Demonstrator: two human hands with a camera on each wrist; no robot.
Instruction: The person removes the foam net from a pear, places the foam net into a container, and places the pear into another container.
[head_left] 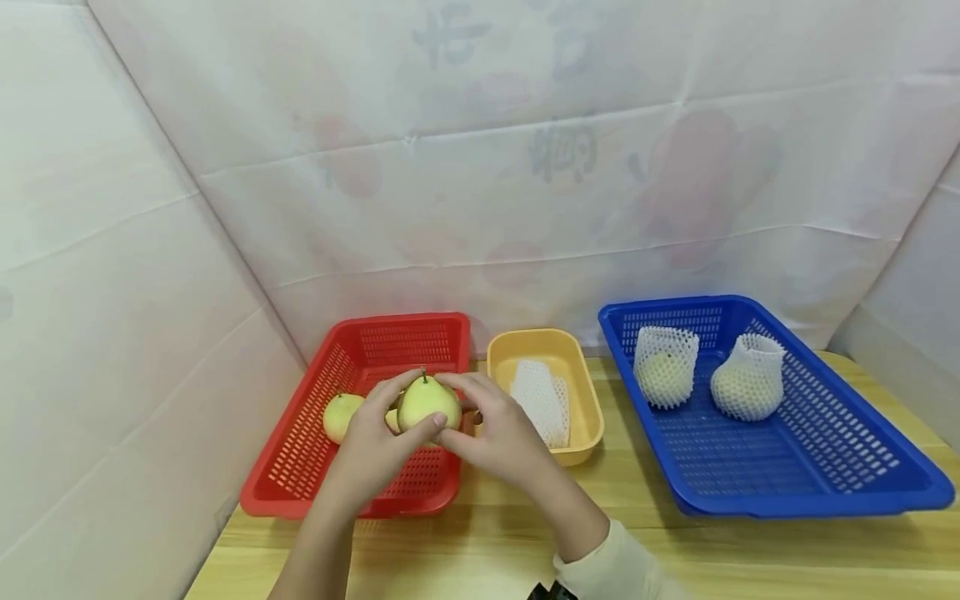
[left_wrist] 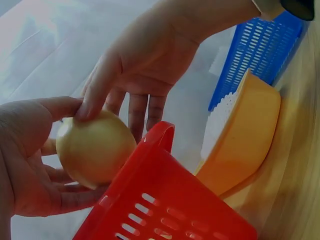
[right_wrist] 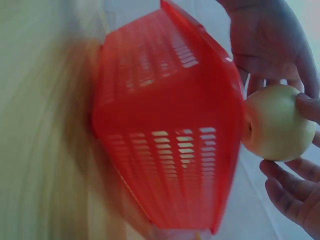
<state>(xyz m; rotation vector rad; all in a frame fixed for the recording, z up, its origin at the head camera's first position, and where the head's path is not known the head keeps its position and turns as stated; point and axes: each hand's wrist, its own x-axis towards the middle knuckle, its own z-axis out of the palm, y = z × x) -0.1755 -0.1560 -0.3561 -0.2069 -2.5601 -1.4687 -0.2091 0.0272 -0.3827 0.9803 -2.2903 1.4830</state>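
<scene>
Between both hands, over the red basket (head_left: 445, 492), is a pale green-yellow pear (head_left: 431, 404), its stem pointing up. My left hand (head_left: 372, 437) holds it from the left, thumb across the front and fingers curving round the far side. From the right, my right hand (head_left: 498, 425) grips it with thumb low at the front and fingers near the top. In the left wrist view the pear (left_wrist: 95, 150) is beside the red basket's rim, with thumbs from both hands at its top. Another pear (head_left: 341, 417) lies in the red basket, and one more is partly hidden behind the hands.
A yellow tray (head_left: 592, 417) with white foam net sleeves (head_left: 540, 400) stands right of the red basket. Farther right, a blue basket (head_left: 742, 479) contains two pears in foam nets, one left (head_left: 665, 375) and one right (head_left: 747, 387). White cloth walls (head_left: 525, 208) enclose the wooden table (head_left: 480, 542).
</scene>
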